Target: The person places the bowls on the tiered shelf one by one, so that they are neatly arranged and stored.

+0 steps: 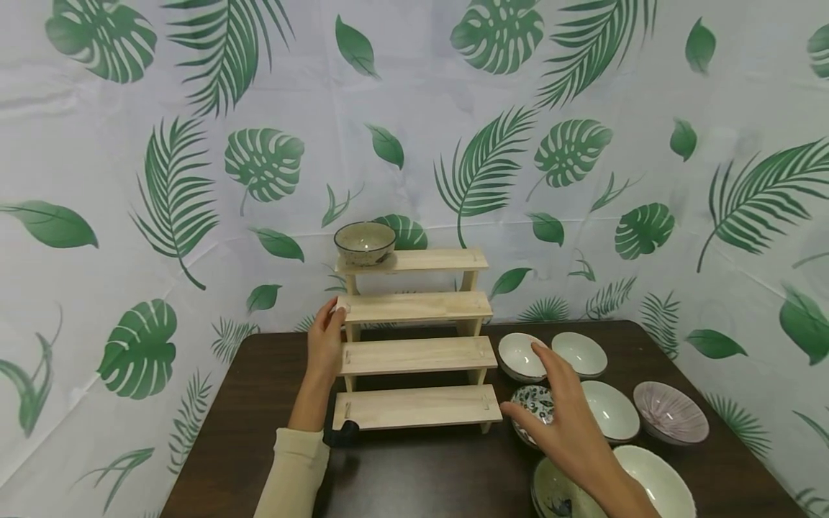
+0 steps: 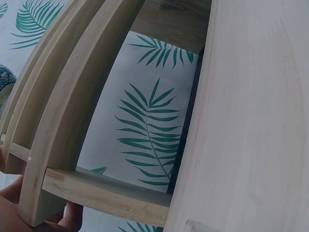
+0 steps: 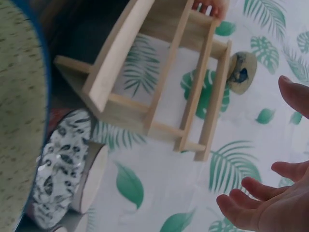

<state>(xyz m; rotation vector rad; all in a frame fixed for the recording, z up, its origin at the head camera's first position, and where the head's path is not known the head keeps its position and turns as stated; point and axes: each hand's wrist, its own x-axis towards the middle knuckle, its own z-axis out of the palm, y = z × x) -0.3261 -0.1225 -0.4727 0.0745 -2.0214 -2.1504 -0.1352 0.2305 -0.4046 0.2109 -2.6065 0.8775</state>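
Note:
A pale wooden stepped rack (image 1: 417, 356) stands on the table, with a speckled, dark-rimmed bowl (image 1: 365, 248) at the left of its top step. At the rack's left side my left hand (image 1: 325, 342) grips the end of the second step from the top. The left wrist view shows those fingers (image 2: 72, 216) curled under the board. My right hand (image 1: 570, 414) is open over the bowls on the right, thumb and fingers spread, holding nothing. Beneath and near it are a floral-patterned bowl (image 1: 532, 404), a white bowl (image 1: 516, 354) and a pale green bowl (image 1: 614, 411).
Further bowls share the dark table (image 1: 214, 432): a pale one (image 1: 579, 352) at the back, a pinkish ribbed one (image 1: 671, 411) at the right, a white one (image 1: 657, 478) and a speckled green one (image 1: 550, 485) in front. A leaf-print cloth (image 1: 414, 101) hangs behind.

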